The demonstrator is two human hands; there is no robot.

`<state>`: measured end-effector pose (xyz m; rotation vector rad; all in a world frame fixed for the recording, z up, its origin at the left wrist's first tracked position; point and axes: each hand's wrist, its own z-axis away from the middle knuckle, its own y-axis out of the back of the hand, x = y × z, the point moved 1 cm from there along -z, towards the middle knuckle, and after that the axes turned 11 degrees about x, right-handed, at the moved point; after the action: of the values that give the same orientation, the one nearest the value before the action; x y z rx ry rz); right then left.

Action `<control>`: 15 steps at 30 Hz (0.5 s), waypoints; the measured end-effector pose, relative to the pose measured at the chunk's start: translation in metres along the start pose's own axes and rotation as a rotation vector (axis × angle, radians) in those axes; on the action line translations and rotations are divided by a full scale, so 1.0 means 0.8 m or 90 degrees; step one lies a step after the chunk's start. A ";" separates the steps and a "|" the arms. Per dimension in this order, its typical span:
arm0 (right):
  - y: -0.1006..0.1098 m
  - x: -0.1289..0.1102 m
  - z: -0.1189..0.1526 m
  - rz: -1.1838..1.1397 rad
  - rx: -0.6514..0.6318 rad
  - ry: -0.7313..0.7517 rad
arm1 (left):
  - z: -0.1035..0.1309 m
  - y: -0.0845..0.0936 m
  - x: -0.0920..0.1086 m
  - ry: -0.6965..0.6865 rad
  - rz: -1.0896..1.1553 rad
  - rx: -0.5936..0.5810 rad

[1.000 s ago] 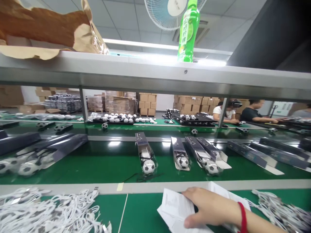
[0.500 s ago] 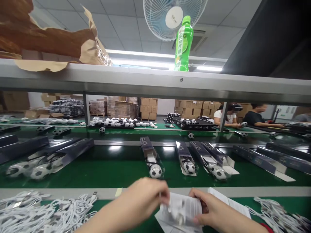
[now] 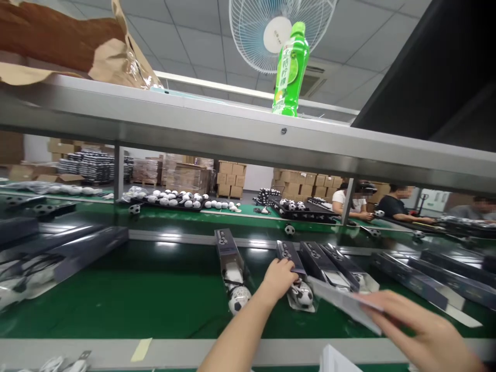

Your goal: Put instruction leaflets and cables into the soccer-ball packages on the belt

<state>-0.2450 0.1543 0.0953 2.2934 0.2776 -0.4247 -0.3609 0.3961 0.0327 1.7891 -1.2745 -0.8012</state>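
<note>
My left hand (image 3: 279, 279) reaches onto the green belt (image 3: 155, 294), its fingers curled on a dark box (image 3: 290, 253) with a soccer ball (image 3: 303, 294) at its open near end. Folded white paper (image 3: 344, 302) is pinched in my right hand (image 3: 411, 315), its far end close to that ball. To the left lies another open box (image 3: 225, 243) holding a ball (image 3: 239, 298). More boxes (image 3: 318, 256) with balls lie just right of my left hand.
White cables (image 3: 58, 365) and a stack of white paper (image 3: 335, 361) are at the near edge. A metal shelf (image 3: 194, 119) with a green bottle (image 3: 291, 72) crosses above. Two people (image 3: 399, 206) sit at the far right, beyond the belt.
My left hand has moved from the paper, forward onto a box. The paper in my right hand has been lifted and carried forward and right. The view has shifted and tilted.
</note>
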 end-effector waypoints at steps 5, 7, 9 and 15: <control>-0.052 0.044 -0.047 0.258 0.052 0.130 | 0.018 0.019 0.002 0.023 -0.009 0.019; -0.088 0.045 -0.056 0.351 -0.029 0.160 | 0.039 0.048 0.001 0.018 -0.005 0.015; -0.119 0.045 -0.059 0.422 -0.127 0.148 | 0.072 0.091 0.003 -0.001 0.004 -0.013; -0.154 0.068 -0.072 0.399 -0.230 0.033 | 0.243 0.207 0.023 0.026 0.035 -0.290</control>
<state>-0.2224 0.2838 0.0308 1.9058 -0.3166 0.0109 -0.5944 0.3017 0.0790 1.3917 -1.0114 -0.9330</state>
